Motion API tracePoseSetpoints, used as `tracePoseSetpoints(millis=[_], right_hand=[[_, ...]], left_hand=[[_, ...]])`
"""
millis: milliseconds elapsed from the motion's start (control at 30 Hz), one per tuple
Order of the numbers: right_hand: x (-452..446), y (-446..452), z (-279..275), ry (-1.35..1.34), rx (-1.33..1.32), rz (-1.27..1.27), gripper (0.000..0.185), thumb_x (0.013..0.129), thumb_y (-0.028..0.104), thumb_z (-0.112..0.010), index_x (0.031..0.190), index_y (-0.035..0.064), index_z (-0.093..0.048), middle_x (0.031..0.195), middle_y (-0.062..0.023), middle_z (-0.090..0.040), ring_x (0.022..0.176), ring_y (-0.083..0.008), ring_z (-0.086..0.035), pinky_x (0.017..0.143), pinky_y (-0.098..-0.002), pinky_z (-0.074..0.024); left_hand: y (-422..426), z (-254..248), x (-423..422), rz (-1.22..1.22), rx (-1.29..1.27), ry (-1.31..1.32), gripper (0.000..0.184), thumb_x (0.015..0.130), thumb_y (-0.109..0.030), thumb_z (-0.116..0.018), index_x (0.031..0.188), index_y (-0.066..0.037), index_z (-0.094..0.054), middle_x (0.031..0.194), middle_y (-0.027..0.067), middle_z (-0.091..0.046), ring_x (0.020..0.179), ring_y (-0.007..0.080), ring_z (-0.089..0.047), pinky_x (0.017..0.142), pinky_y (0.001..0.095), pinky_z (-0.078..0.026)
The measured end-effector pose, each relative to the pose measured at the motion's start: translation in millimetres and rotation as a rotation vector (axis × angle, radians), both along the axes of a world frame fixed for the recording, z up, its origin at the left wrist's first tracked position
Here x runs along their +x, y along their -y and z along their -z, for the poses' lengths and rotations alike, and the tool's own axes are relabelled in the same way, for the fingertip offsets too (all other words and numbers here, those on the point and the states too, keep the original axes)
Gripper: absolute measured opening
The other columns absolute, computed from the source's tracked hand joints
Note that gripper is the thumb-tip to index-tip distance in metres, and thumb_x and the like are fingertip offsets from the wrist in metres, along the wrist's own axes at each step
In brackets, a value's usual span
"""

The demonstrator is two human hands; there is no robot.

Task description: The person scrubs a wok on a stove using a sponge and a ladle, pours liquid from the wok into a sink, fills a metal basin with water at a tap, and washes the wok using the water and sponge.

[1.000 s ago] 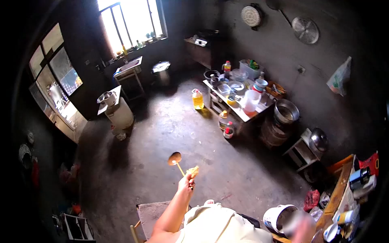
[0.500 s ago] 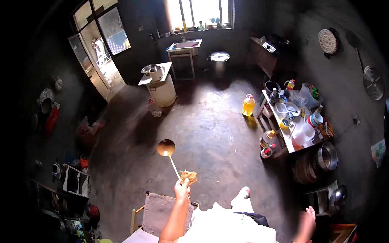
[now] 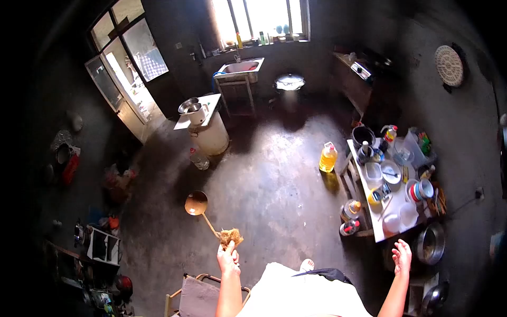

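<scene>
My left hand (image 3: 228, 260) is closed around a long-handled ladle and a wad of brown fibre. The ladle (image 3: 196, 203) has a round, shiny brown bowl pointing away from me, up and to the left. Pressed against its handle by my fingers is the fibrous wad (image 3: 231, 237), which looks like a loofah scrubber. My right hand (image 3: 401, 257) holds nothing; its fingers are apart, in front of the near corner of the cluttered table (image 3: 378, 232).
Bowls, cups and bottles crowd that table. An oil jug (image 3: 328, 158) stands on the floor beside it. Ahead are a sink (image 3: 240, 67), a lidded pot (image 3: 289, 82) and a drum (image 3: 210, 138) topped with a board. A folding chair (image 3: 198, 298) is close by on my left.
My right hand has risen into fuller view near the table. The ladle and scrubber have shifted left in my left hand. The table appears nearer as my view has moved.
</scene>
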State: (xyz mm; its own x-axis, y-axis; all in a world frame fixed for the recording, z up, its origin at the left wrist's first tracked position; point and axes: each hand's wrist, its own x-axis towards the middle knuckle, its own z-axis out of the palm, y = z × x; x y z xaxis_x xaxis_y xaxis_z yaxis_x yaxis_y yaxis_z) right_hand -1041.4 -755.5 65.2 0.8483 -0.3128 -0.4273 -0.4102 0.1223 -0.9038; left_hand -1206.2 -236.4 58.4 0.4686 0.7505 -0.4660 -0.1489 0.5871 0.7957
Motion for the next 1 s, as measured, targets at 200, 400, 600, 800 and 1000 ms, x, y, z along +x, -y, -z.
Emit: tracePoseSetpoints(millis=[200,400,600,800,1000], right_hand=[[153,-108,-3,-0.024,0.017,-0.453,0.031,0.081,0.02,-0.058,0.109,0.0075,-0.05,0.09,-0.0029,-0.058,0.066,-0.0089,-0.055,0.055,-0.0199,-0.0423],[269,-208,1,-0.044,0.047,-0.718,0.03,0.083,0.02,-0.058,0.108,0.0059,-0.051,0.094,-0.0056,-0.058,0.069,-0.0102,-0.058,0.059,-0.0209,-0.0424],[367,-276,-1,-0.13,-0.017,-0.643,0.031,0.083,0.023,-0.056,0.109,0.0051,-0.051,0.096,-0.0082,-0.059,0.073,-0.0135,-0.058,0.061,-0.0245,-0.0445],[452,-330,-13,-0.114,-0.049,-0.581,0.028,0.084,0.022,-0.054,0.107,0.0054,-0.051,0.09,-0.0062,-0.059,0.071,-0.0123,-0.057,0.06,-0.0248,-0.0453],[570,-345,16,-0.171,-0.051,-0.544,0.027,0.083,0.024,-0.056,0.103,0.0054,-0.052,0.085,-0.0066,-0.059,0.067,-0.0128,-0.057,0.058,-0.0243,-0.0456]], left_hand=[[-13,-1,50,-0.122,0.006,-0.059,0.012,0.083,-0.006,-0.054,0.093,-0.005,-0.048,0.069,-0.0009,-0.05,0.035,0.0037,-0.033,0.03,0.0183,-0.022],[-84,36,123,-0.344,-0.06,-0.082,0.008,0.083,-0.007,-0.053,0.087,-0.008,-0.046,0.061,-0.0013,-0.045,0.034,0.0056,-0.035,0.029,0.0202,-0.022],[-179,-4,261,-0.296,-0.052,-0.136,0.01,0.081,-0.01,-0.053,0.079,-0.01,-0.043,0.052,-0.0017,-0.04,0.032,0.007,-0.034,0.028,0.0209,-0.019],[-263,-25,421,-0.041,0.067,-0.039,0.005,0.082,-0.008,-0.052,0.083,-0.006,-0.047,0.059,0.0003,-0.046,0.034,0.006,-0.034,0.029,0.0205,-0.021],[-298,-24,558,0.041,0.151,-0.01,0.012,0.082,-0.009,-0.053,0.093,-0.004,-0.051,0.064,0.0003,-0.05,0.034,0.0052,-0.034,0.029,0.0191,-0.021]])
